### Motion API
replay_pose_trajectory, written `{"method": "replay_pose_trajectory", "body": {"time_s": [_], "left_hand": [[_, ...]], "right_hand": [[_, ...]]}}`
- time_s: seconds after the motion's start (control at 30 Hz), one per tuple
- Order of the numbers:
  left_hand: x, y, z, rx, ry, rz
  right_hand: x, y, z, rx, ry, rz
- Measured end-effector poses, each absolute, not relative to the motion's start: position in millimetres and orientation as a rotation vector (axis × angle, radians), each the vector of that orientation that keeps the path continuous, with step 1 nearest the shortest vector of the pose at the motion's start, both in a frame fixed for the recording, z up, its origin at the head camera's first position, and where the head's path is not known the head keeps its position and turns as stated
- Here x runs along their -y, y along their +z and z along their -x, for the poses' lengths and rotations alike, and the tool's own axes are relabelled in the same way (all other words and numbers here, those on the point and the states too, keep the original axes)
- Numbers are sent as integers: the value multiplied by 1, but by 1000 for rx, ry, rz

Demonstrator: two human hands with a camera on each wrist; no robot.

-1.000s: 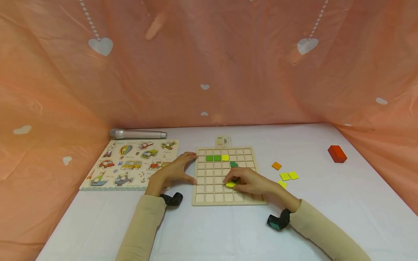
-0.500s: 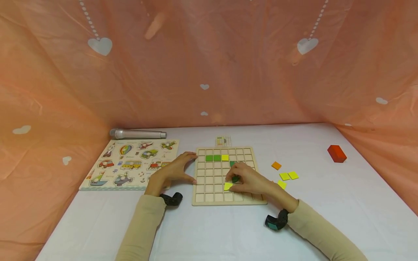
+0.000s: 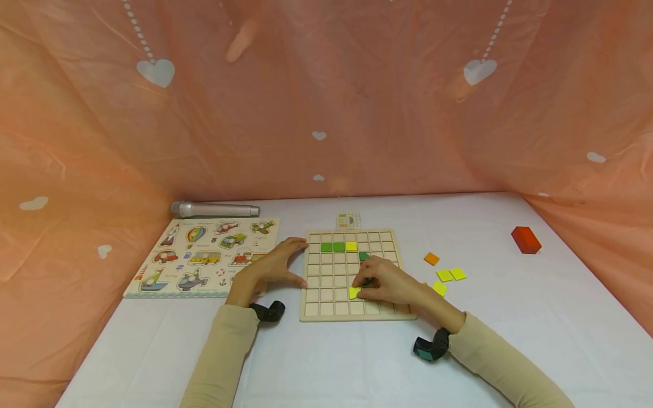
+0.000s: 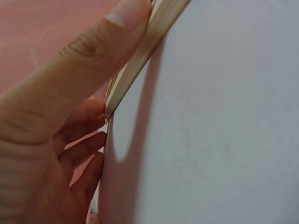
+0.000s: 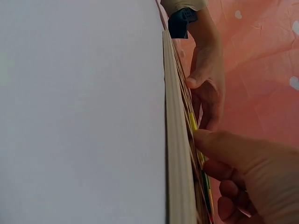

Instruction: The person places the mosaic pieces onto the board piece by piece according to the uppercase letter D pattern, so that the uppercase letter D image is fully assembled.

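A wooden grid board (image 3: 326,318) lies in the middle of the table. My left hand (image 3: 275,264) touches its left side, thumb and fingers spread apart along the edge, as the left wrist view shows at the board's rim (image 4: 128,77). Over the lower middle cells, my right hand (image 3: 386,280) pinches a yellow square tile (image 3: 354,293) with thumb and forefinger. From the right wrist, this yellow tile (image 5: 193,122) sits low at the board, right at the thumb tip. Two green tiles (image 3: 333,247) and another yellow tile (image 3: 351,246) fill upper cells. Dark green pieces (image 3: 364,256) are partly hidden by the right hand.
Loose yellow tiles (image 3: 445,275) and an orange tile (image 3: 431,259) lie right of the board. A red block (image 3: 526,240) is farther right. A small pattern card (image 3: 349,220) lies behind the board. At left are a vehicle puzzle (image 3: 204,243) and a silver microphone (image 3: 219,210).
The right hand has shifted slightly left and down; the yellow tile, tilted in its fingers before, now lies flat at a grid cell. The left hand has stayed in place.
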State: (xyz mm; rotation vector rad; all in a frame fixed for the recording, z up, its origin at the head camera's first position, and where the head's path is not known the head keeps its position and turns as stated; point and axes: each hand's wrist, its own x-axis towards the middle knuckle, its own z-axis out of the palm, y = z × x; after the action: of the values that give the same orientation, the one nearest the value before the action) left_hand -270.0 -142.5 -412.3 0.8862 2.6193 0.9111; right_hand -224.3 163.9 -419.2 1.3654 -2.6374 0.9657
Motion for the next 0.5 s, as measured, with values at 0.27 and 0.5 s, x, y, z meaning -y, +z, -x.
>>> {"method": "replay_pose_trajectory", "body": {"time_s": [0.27, 0.5], "left_hand": [[143, -412, 270, -2614, 918, -890], [143, -411, 270, -2612, 916, -893]], "right_hand": [[-169, -409, 226, 2702, 1068, -1268], [-221, -394, 233, 2526, 1164, -1132]]}}
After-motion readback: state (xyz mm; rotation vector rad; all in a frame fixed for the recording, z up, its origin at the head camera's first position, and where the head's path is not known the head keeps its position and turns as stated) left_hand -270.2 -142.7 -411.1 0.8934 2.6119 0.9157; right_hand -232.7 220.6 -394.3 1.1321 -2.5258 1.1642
